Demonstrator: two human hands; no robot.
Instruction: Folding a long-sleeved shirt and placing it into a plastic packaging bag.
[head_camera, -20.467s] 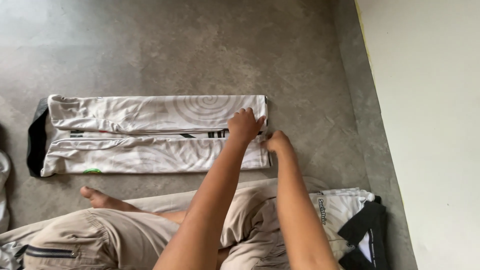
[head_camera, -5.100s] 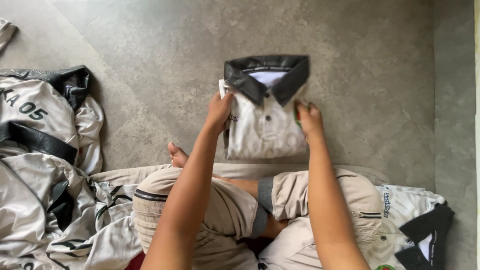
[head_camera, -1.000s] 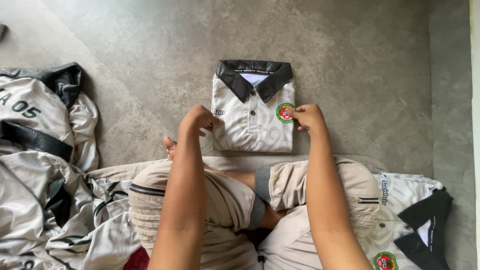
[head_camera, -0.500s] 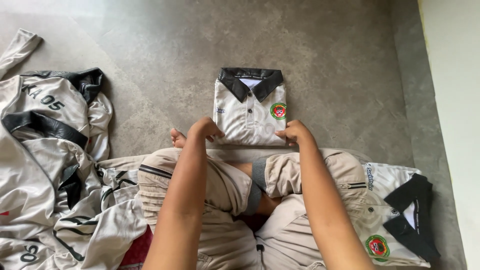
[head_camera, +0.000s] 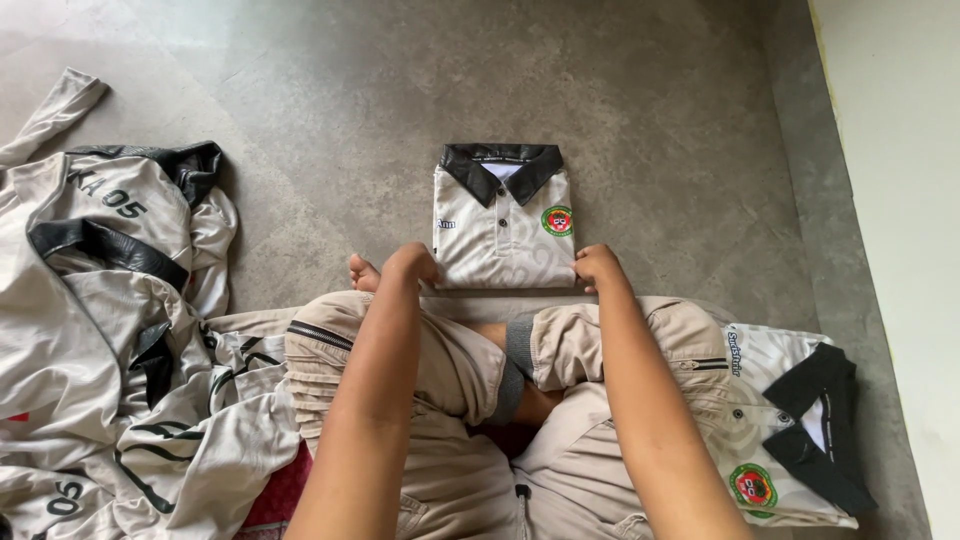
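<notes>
A white polo shirt (head_camera: 505, 228) with a black collar and a round chest badge lies folded into a neat rectangle on the grey floor in front of my crossed legs. My left hand (head_camera: 412, 265) pinches its lower left corner. My right hand (head_camera: 596, 267) grips its lower right corner. Both forearms reach forward over my knees.
A heap of unfolded white shirts with black trim (head_camera: 100, 330) spreads on the floor at my left. Another folded shirt (head_camera: 800, 430) lies beside my right knee. A pale wall (head_camera: 900, 200) runs along the right side, and a bare foot (head_camera: 364, 270) shows by my left hand.
Both hands have slid down from the shirt's sides to its bottom corners. The folded shirt now sits closer to my legs and the view has shifted left.
</notes>
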